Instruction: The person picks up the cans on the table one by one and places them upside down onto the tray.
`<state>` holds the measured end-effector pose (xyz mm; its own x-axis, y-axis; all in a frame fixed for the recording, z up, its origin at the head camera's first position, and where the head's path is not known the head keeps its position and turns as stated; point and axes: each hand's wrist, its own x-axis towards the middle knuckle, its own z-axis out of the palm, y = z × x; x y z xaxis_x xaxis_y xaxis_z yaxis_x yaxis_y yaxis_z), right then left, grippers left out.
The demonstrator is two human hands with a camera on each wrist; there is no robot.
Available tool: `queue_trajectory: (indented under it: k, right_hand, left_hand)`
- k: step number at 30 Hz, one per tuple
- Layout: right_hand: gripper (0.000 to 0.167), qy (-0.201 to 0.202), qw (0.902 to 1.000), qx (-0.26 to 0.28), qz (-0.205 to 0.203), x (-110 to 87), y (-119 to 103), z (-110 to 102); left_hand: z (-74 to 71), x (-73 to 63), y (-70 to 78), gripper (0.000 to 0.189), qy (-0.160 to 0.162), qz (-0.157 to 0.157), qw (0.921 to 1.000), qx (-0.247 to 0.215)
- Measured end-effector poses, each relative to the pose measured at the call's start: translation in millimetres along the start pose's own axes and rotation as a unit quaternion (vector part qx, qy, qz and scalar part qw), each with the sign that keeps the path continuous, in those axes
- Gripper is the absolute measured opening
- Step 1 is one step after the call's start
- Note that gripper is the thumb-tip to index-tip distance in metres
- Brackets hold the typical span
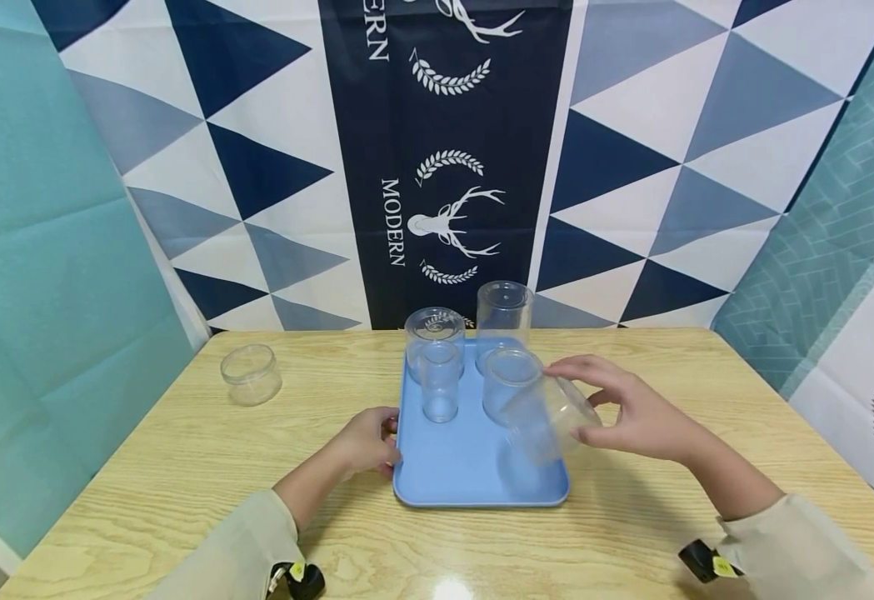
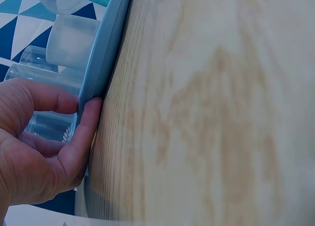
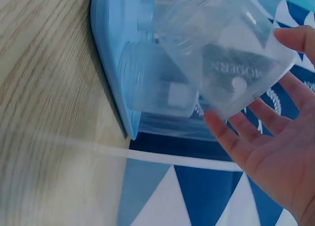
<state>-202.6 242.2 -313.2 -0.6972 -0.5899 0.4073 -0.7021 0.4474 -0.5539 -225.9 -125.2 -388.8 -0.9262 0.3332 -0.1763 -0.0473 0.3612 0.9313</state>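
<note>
A blue tray (image 1: 451, 471) lies on the wooden table with several clear jars standing on it. At its left edge, my left hand (image 1: 365, 440) pinches the rim, with fingers on both sides of it in the left wrist view. My right hand (image 1: 635, 414) grips a clear wide jar (image 1: 551, 421) by one end, thumb on one side and fingers on the other. This jar is tilted over the tray's right side and overlaps a short frosted jar (image 1: 498, 396) standing there. A slim clear jar (image 1: 440, 385) stands on the tray's left half.
Toward the tray's back stand a wide clear jar (image 1: 434, 329) at left and a tall clear jar (image 1: 504, 310) at right. A low clear jar (image 1: 252, 377) sits apart on the table's left. Behind the table (image 1: 332, 533) hangs a patterned cloth (image 1: 451, 167).
</note>
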Motion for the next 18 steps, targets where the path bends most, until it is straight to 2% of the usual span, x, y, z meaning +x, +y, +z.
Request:
queue_trajectory:
  k: [4, 9, 18]
  right_hand:
    - [0.065, -0.018, 0.9973, -0.069, -0.013, 3.3, -8.0, 6.5]
    - [0.067, -0.042, 0.9887, -0.140, -0.032, 7.0, -16.3, 16.1]
    - [0.066, -0.068, 0.9777, -0.189, -0.062, 16.7, -16.6, 30.4]
  left_hand:
    - [0.2, -0.8, 0.4, 0.072, 0.000, 0.003, 1.0000, -0.001]
    - [1.1, -1.3, 0.5, 0.070, 0.000, 0.004, 1.0000, -0.009]
    - [0.7, -0.3, 0.7, 0.073, 0.004, 0.001, 1.0000, -0.003]
